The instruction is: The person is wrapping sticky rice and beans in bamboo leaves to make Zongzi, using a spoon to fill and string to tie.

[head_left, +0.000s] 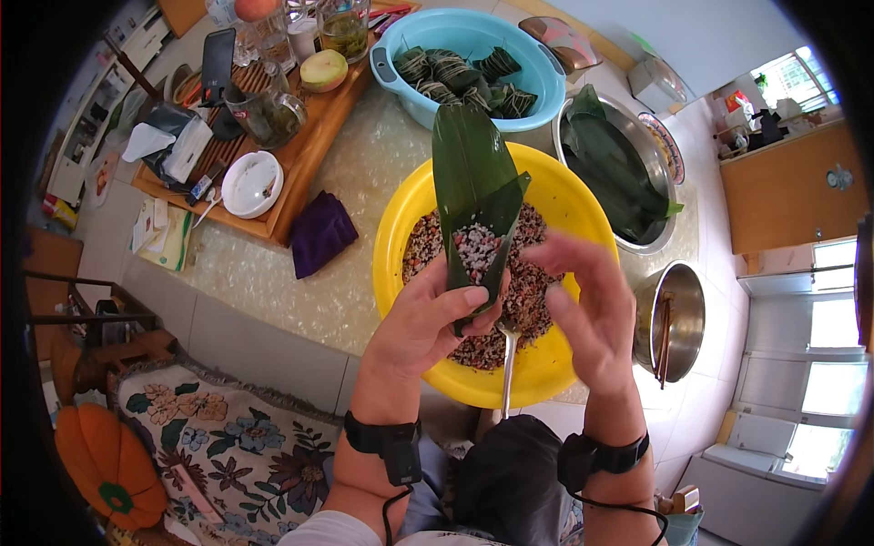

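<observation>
My left hand (437,307) grips a long green leaf (471,153) folded into a cone, its broad end standing up away from me. A rice and bean mix (478,249) fills the cone's pocket. My right hand (594,300), a little blurred, hovers just right of the cone with thumb and fingers apart and nothing between them. Both hands are above a yellow plastic basin (403,198) of loose dark grain mix (529,300). A metal spoon (509,362) rests in that basin, its handle over the near rim.
Beyond stands a light-blue basin (410,102) of tied leaf-wrapped dumplings (454,72). On the right are a steel bowl of leaves (608,177) and a steel pot (683,327) with chopsticks or sticks across it. A wooden tea tray (293,198) and purple cloth (323,234) lie left.
</observation>
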A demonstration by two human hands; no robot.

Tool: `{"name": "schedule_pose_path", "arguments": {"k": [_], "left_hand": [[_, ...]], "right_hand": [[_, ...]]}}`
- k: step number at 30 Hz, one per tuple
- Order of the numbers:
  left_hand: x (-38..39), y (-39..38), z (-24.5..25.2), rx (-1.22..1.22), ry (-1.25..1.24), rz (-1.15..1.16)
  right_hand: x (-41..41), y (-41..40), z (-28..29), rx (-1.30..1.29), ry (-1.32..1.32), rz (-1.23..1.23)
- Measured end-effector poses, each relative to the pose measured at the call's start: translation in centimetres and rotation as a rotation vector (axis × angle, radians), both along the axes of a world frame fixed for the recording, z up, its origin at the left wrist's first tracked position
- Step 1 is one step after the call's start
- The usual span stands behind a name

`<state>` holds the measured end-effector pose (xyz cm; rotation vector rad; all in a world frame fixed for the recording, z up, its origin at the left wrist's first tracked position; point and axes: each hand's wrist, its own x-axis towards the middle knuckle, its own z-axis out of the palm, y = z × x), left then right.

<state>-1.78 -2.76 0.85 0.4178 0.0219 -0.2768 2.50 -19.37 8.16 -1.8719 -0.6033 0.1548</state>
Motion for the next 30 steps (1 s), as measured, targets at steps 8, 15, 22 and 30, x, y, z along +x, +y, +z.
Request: {"name": "schedule_pose_path", "arguments": {"k": [8,15,22,30], "left_hand": [[-0.1,-1.1,0.2,0.080,-0.029,-0.047],[-0.1,-1.2,0.2,0.089,0.012,-0.090],[-0.2,-1.1,0.2,0.081,0.064,-0.100],[0.2,-1.1,0.3,0.016,0.060,-0.090]], "right_hand": [[4.1,2.4,-0.8,0.543,0.917,0.066],[4.8,2.9,-1.6,0.486,0.948,0.071],[4.6,2.5,-2.0,0.476,0.932,0.025],[4.5,1.5,-2.7,0.379,0.675,0.150]]}}
